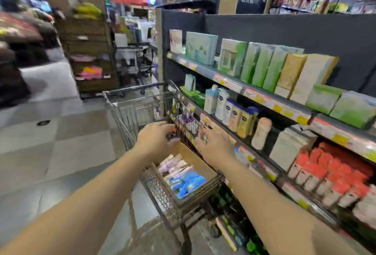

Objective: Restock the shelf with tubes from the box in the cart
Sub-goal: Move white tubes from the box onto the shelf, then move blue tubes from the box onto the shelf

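- left hand [157,139]: reaches forward over the cart, fingers curled towards a small dark item at the fingertips near the cart's inner wire wall; motion blur makes it impossible to tell whether the fingers actually pinch that item or only hover at it.
- right hand [215,144]: stretched out beside the left, fingers spread and fairly straight, holding nothing; it lies over the cart's shelf-side edge, apparently placed to steady or receive whatever the left hand works on.
- hanging packets [186,121]: small purple-and-white items clipped on the wire wall of the cart [130,110], just ahead of both hands; they are too blurred to identify further.
- box [195,163]: open brown carton seated in the near end of the cart, directly below the two hands, so the stock can be lifted straight up.
- tubes [184,179]: lying flat in the box, pale lilac ones towards the far side and blue ones nearer the camera; none is in either hand, so by this view the restocking of this batch is not yet under way.
- shelf [262,100]: runs along the person's right, with the cart parked close against it, which keeps the carry from box to shelf short.
- bottles [238,115]: upright on the middle tier, faces turned outward to the aisle.
- red-capped tubes [329,175]: standing cap-up in rows further along the lower tier, a likely model for how new stock should stand.
- green cartons [262,65]: ranged upright along the top tier.
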A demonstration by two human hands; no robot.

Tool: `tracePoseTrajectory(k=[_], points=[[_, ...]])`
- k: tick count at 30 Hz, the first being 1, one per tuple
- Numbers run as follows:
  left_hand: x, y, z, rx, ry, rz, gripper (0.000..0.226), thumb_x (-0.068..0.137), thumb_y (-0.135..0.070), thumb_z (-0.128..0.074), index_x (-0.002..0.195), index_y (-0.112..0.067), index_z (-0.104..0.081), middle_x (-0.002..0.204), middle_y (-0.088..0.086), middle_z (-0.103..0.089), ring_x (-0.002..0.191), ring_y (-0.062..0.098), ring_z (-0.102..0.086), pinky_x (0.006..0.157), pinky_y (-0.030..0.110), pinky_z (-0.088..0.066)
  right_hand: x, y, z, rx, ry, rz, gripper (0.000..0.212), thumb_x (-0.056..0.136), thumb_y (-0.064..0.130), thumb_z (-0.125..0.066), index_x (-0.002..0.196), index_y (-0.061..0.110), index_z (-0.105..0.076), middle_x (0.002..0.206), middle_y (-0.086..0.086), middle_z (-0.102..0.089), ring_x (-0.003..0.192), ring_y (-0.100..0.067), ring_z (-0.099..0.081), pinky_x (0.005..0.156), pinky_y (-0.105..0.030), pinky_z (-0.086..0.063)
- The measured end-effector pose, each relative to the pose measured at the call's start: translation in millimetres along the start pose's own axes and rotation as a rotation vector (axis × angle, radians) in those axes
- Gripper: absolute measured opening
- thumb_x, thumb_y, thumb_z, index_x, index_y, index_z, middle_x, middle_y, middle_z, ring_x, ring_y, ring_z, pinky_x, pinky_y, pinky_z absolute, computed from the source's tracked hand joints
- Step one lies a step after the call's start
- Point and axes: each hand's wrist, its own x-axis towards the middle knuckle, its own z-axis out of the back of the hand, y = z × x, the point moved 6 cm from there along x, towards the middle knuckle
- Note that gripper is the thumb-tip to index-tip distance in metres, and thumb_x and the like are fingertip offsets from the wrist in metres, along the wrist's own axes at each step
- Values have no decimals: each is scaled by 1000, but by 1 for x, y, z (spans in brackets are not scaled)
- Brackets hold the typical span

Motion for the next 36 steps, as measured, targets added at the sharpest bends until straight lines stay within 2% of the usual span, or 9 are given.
tracePoseTrajectory(k=[5,9,15,19,23,26,30,33,36], points=[[40,51,-30,-7,46,84,62,89,-57,-55,143,-29,-43,151,-1,-41,140,21,-35,114,43,-30,70,-4,-57,78,77,9,52,95,46,-48,140,21,-47,138,-8,-49,128,-30,-42,104,-42,-39],[92,76,-58,-48,101,130,63,88,-56,-56,143,-28,-43,150,0,-41,138,20,-37,114,42,-31,133,-19,-89,132,120,-32,52,94,46,-49,140,22,-46,138,-8,-50,126,-28,-45,102,-40,-40],[180,84,-113,-75,189,101,62,89,-51,-59,143,-24,-44,150,2,-42,138,21,-37,115,39,-30,205,-51,-130,121,200,-87,52,93,47,-50,139,22,-47,136,-7,-52,126,-28,-45,103,-41,-41],[226,81,-157,-87,270,25,62,89,-50,-60,142,-22,-45,148,1,-44,137,19,-38,114,35,-30,229,-73,-147,143,199,-144,47,91,43,-55,132,19,-53,129,-11,-55,123,-32,-47,101,-41,-42],[270,86,-198,-100,313,-67,59,90,-48,-58,142,-22,-47,147,2,-45,137,20,-38,113,33,-29,247,-95,-168,152,171,-228,50,92,41,-56,138,23,-49,133,-8,-53,126,-29,-45,105,-40,-40],[300,100,-238,-97,366,-154,58,89,-51,-58,139,-23,-50,142,1,-50,132,20,-44,111,34,-35,260,-113,-190,153,153,-307,48,91,37,-59,135,22,-53,129,-11,-57,123,-30,-49,104,-37,-39],[329,129,-299,-69,535,-222,56,88,-53,-58,134,-23,-53,134,3,-57,122,25,-53,101,35,-44,262,-130,-230,152,180,-500,47,90,37,-58,133,19,-54,125,-12,-59,121,-32,-50,102,-36,-38],[343,145,-338,-57,627,-273,54,87,-51,-60,134,-26,-52,133,2,-58,121,24,-53,98,33,-43,253,-137,-265,185,182,-654,46,89,38,-58,132,21,-55,126,-7,-58,122,-30,-49,102,-37,-41],[342,150,-371,-100,679,-346,49,87,-47,-62,130,-25,-57,130,-2,-60,118,25,-54,94,33,-43,242,-143,-303,173,221,-729,41,93,38,-53,131,23,-53,126,-5,-56,121,-29,-49,99,-37,-40]])
